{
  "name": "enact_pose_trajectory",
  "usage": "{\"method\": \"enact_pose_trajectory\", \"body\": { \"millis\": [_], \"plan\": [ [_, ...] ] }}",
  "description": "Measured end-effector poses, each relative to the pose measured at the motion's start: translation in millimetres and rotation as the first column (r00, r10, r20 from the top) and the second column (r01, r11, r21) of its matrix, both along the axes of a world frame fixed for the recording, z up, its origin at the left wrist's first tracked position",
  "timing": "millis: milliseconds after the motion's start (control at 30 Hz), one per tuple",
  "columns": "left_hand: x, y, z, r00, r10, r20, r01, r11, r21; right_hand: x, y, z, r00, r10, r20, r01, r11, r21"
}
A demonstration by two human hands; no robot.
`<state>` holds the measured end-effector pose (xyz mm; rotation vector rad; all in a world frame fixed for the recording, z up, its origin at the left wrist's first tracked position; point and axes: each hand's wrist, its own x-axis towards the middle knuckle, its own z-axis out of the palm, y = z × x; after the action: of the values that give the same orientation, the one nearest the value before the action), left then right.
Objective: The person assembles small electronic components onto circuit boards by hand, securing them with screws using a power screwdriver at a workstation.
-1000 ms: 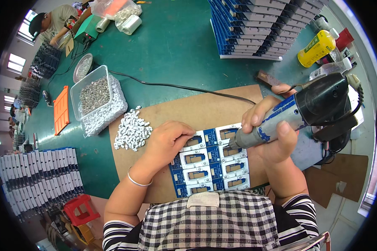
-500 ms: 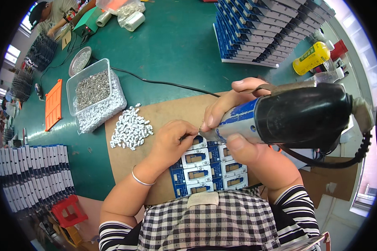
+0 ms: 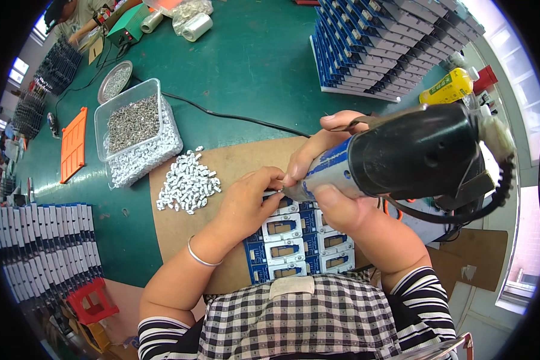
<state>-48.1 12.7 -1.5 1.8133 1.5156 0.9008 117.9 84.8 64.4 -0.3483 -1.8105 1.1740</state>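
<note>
My right hand [image 3: 337, 207] is wrapped round an electric screwdriver [image 3: 417, 155] with a blue, silver and black body. The tool lies tilted, its narrow end toward my left hand [image 3: 246, 201]. Thumb and fingertips of that left hand are pinched together by the tool's tip; what is between them is too small to make out. Below both hands lies a blue circuit board panel [image 3: 257, 255] with rows of white plastic frames [image 3: 285, 250] on it. My hands and the tool cover the panel's far part.
A pile of small white parts [image 3: 189, 183] lies left of my hands. Beyond stand a clear tub [image 3: 139, 129] of screws and white parts and a round dish [image 3: 115, 83]. Stacked boards [image 3: 378, 48] rise far right, more [image 3: 48, 246] at left. A cable [image 3: 222, 114] crosses the green table [image 3: 252, 54].
The screwdriver and my right hand have shifted slightly left. My left fingertips have moved slightly, still pinched by the tip. The view has shifted a little.
</note>
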Motion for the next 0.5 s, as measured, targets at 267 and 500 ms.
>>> {"method": "enact_pose_trajectory", "body": {
  "millis": [267, 500],
  "plan": [
    [1, -1, 1, 1.0, 0.016, 0.014, -0.016, 1.0, -0.01, -1, 0, 3, 0.99, -0.068, 0.127, 0.046, 0.985, 0.167],
    [0, -1, 2, 1.0, 0.009, -0.029, -0.009, 1.0, -0.017, -5, 1, -16, 1.0, -0.019, 0.022, 0.019, 1.0, 0.001]
  ]
}}
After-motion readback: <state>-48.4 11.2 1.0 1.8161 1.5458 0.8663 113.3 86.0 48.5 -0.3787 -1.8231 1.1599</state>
